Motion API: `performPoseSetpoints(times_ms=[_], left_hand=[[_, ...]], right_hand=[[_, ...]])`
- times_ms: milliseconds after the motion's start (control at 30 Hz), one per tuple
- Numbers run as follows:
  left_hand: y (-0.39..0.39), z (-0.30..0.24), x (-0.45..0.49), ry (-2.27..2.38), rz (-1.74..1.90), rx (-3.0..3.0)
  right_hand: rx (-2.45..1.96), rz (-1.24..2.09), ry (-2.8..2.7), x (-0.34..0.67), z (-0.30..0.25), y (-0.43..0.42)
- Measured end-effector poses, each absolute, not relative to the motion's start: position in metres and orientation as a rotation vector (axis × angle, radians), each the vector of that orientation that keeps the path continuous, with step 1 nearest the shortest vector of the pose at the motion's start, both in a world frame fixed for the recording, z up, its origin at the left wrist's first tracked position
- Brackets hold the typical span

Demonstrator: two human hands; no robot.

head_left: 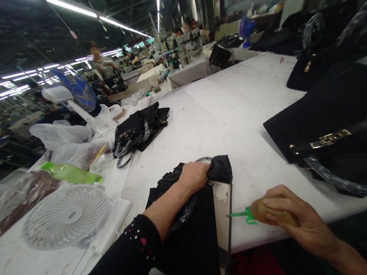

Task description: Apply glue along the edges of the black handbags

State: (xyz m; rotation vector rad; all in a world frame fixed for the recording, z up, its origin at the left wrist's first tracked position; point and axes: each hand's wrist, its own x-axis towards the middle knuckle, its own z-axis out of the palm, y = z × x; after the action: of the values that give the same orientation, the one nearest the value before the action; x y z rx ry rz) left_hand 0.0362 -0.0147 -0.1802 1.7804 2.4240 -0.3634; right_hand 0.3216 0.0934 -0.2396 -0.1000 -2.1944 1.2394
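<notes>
My left hand (195, 175) is closed on the top of a black handbag (192, 231) that lies at the table's front edge; its fingertips are partly hidden. A pale inner panel (222, 203) shows along the bag's open side, with a shiny streak near its upper end. In my right hand (296, 215) is a glue bottle (262, 212) of yellowish colour, gripped round its body. The bottle's green nozzle (241, 214) points left, its tip close to the panel's right edge. Whether tip and panel touch, I cannot tell.
Finished-looking black bags (337, 114) with gold clasps fill the right side. A stack of black bags (140, 126) lies further back left. On the left are a white fan (69, 215), a green bottle (73, 172) and plastic bags (61, 134). Other people work in the background.
</notes>
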Motion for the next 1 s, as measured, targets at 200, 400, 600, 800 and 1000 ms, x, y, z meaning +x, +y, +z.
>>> performPoseSetpoints(times_ms=[200,400,600,800,1000], left_hand=[[-0.014,-0.179,0.036,2.416,-0.361,1.78],[-0.014,-0.177,0.039,2.43,-0.363,1.776],[-0.015,-0.178,0.039,2.436,-0.361,1.781],[-0.014,-0.177,0.04,2.435,-0.352,1.78],[-0.015,-0.177,0.04,2.447,-0.34,1.785]], right_hand=[[0.016,1.387,-2.216,0.33,-0.235,0.08],[-0.05,1.197,-2.147,0.332,-0.238,0.076],[0.042,1.292,-2.17,0.331,-0.236,0.072],[0.07,1.341,-2.188,0.338,-0.237,0.067],[-0.038,1.248,-2.152,0.343,-0.241,0.058]])
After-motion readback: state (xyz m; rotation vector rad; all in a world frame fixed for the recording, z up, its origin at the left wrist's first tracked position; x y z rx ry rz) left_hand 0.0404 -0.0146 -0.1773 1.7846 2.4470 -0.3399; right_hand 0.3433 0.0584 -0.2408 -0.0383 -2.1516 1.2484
